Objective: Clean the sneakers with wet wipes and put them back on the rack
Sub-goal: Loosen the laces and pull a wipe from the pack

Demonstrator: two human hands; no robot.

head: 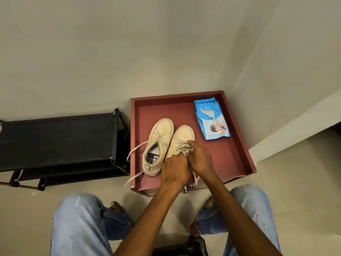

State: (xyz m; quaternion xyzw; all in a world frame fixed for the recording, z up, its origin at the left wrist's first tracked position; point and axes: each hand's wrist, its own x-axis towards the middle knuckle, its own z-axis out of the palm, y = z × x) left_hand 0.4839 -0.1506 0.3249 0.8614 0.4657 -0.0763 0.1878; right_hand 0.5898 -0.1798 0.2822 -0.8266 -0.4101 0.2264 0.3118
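Cream right-side sneaker [183, 135] sits on the dull-red table [224, 159], toe away from us and touching the left-side sneaker [160, 145]. We see the left hand [175, 169] and right hand [200, 157] both on it, fingers curled tight and pinching its laces [184, 150]. The blue wet wipes pack [212, 121] lies flat near the table's far right corner, well apart from the hands, and the black shoe rack [55, 139] stands just left of the table.
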